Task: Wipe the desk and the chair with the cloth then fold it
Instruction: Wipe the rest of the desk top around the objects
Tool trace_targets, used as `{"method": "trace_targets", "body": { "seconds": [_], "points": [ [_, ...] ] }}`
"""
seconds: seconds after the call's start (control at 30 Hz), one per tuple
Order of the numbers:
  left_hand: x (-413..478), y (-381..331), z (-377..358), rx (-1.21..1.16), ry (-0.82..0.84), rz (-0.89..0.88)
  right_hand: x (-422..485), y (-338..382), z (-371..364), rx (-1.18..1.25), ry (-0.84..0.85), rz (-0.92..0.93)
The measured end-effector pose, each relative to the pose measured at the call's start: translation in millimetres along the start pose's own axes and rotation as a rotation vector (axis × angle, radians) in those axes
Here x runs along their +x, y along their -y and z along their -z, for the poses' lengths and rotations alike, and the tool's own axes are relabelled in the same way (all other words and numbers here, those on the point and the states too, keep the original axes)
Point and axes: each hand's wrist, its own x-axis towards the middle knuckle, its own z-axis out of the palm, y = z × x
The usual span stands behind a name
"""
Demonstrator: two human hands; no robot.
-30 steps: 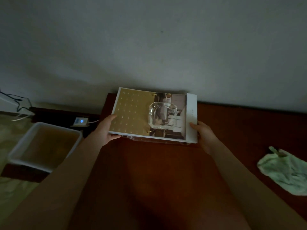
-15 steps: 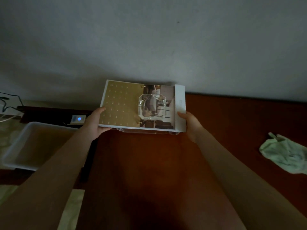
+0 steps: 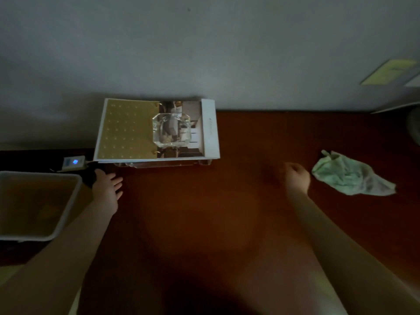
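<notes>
Lying loose (cloth [image 3: 350,176]): on desk [image 3: 227,201], right side, well out from the wall [image 3: 204,53]; nothing on it.
Cloth look: pale green, crumpled into a lumpy heap w/ creases; small twisted tip at far-left end; near-right corner flattens to a paler, greyish point; unfolded.
Desk: dark red-brown wood, dim light, back edge against wall.
R hand [image 3: 296,177]: just left of cloth, not touching it; fingers curled in, empty; slightly blurred.
L hand [image 3: 106,187]: at desk's left edge, palm down, fingers straight & spread, gripping nothing; can't tell if it presses on the wood.
Booklet [image 3: 127,130]: back-left of desk by wall, gold dotted cover, photo panel, white strip on right; sits on a clear stand [image 3: 159,164].
Glass dish [image 3: 171,129]: clear, cut corners, on top of booklet over the photo panel.
Tub [image 3: 41,175]: white, off desk to the left, beside L forearm.
Small device [image 3: 73,161]: blue light lit, btw tub & booklet.
Yellow sheet [image 3: 391,71]: on wall, far upper right.
</notes>
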Motion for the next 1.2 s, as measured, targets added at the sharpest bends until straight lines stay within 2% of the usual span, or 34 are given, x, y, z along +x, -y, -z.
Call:
{"method": "trace_targets", "body": {
  "seconds": [0.07, 0.13, 0.2, 0.3, 0.37, 0.43, 0.47, 0.6, 0.7, 0.77, 0.87, 1.03, 1.1, 1.2],
  "points": [
    [-13.8, 16.5, -14.9, 0.07, -0.03, -0.044, 24.3, -19.2, 48.0, -0.435, -0.162, 0.158],
    [-26.7, 33.4, -29.5, 0.237, -0.083, -0.115, 50.8, -32.4, 87.0, -0.699, -0.228, 0.194],
    [-46.2, 51.4, -50.9, 0.43, -0.17, -0.204, 81.3, -45.5, 117.8, -0.834, -0.153, 0.169],
    [-79.8, 78.9, -89.2, 0.632, -0.209, -0.363, 112.6, -60.6, 140.3, -0.93, 0.066, 0.234],
    [-100.1, 101.6, -115.1, 0.731, -0.203, -0.447, 115.9, -66.8, 146.9, -1.007, 0.084, 0.311],
    [-114.2, 120.3, -134.7, 0.853, -0.196, -0.473, 100.3, -72.9, 141.8, -1.158, 0.101, 0.525],
    [-122.0, 126.7, -144.9, 0.916, -0.196, -0.468, 87.1, -80.0, 137.2, -1.19, 0.164, 0.688],
    [-141.6, 144.4, -170.0, 0.977, -0.222, -0.453, 7.2, -133.2, 110.1, -0.967, 0.642, 1.367],
    [-137.1, 148.7, -160.9, 1.096, -0.218, -0.477, -22.3, -153.5, 80.0, -0.865, 0.895, 1.676],
    [-133.8, 146.1, -152.8, 1.235, -0.162, -0.507, -7.8, -132.3, 48.9, -0.883, 0.919, 1.688],
    [-128.0, 132.9, -146.4, 1.306, -0.044, -0.433, 43.9, -69.3, -17.2, -0.928, 0.804, 1.606],
    [-130.9, 115.4, -144.7, 1.368, 0.105, -0.308, 125.3, 58.0, -123.5, -1.08, 0.542, 1.284],
    [-134.0, 111.1, -144.2, 1.405, 0.125, -0.283, 134.1, 84.8, -142.0, -1.073, 0.55, 1.182],
    [-134.3, 101.0, -146.2, 1.374, 0.132, -0.215, 118.6, 82.5, -138.0, -1.087, 0.606, 1.156]
  ]
}}
